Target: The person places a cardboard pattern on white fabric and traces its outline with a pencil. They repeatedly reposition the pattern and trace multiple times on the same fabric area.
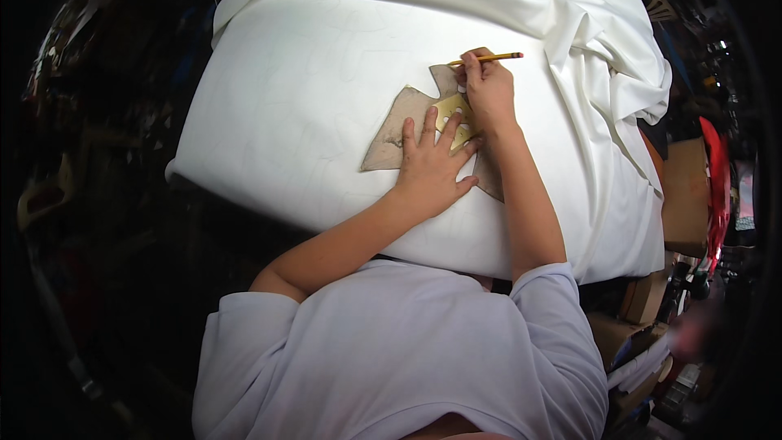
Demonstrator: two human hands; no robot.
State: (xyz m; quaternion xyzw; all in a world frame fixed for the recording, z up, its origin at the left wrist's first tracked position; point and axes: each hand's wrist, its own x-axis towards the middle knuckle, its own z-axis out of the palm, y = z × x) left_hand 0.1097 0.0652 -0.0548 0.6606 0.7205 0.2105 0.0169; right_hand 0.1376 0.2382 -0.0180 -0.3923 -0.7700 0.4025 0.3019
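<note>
A brown, flat pattern piece (399, 126) with pointed corners lies on the white material (277, 106) that covers the table. My left hand (428, 167) rests flat over the pattern, fingers spread, pressing it and a yellowish piece with holes (444, 107) on top. In my right hand (487, 94) is a yellow pencil (497, 57), its eraser end pointing right and its tip at the pattern's upper edge. Part of the pattern is hidden under my hands and right forearm. Faint pencil lines show on the white material to the left.
The white material bunches into thick folds (603, 90) at the far side and right. Beyond its right edge stand cardboard boxes (686, 195) and a red item (715, 187). A pale chair part (45, 195) shows in the dark at the left.
</note>
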